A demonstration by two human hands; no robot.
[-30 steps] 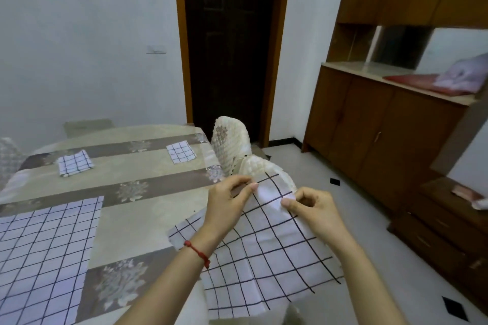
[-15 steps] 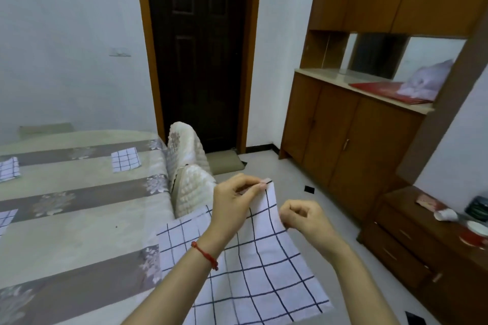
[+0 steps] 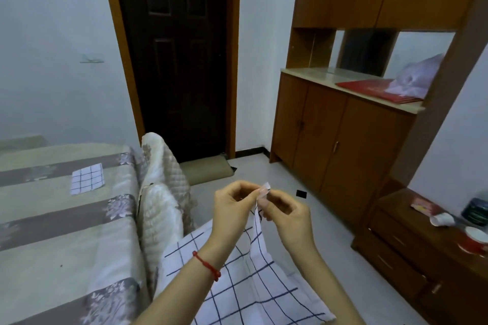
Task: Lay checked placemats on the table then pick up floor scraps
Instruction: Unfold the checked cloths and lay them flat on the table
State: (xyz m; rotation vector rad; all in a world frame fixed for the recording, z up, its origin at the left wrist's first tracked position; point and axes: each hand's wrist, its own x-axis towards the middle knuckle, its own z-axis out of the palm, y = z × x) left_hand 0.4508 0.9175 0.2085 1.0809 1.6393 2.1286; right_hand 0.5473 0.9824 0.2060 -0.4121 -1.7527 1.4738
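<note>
A white placemat with dark checks (image 3: pixel 253 280) hangs in front of me, off the table's right side. My left hand (image 3: pixel 233 208), with a red string at the wrist, pinches its top corner between thumb and forefinger. My right hand (image 3: pixel 286 215) is closed on the same top edge, touching the left. A small folded checked placemat (image 3: pixel 87 178) lies flat on the table (image 3: pixel 52 235), which wears a beige cloth with brown floral bands. A small black scrap (image 3: pixel 301 193) lies on the pale floor just past my hands.
Two chairs with cream quilted covers (image 3: pixel 161 192) stand tight against the table's right edge. A dark closed door (image 3: pixel 179 60) is ahead with a mat at its foot. Wooden cabinets (image 3: pixel 343 145) and a low drawer unit (image 3: pixel 427 250) line the right wall.
My view has swung right, so less of the table shows. My hands have come together at the top corner, and the held placemat now hangs folded and narrower.
</note>
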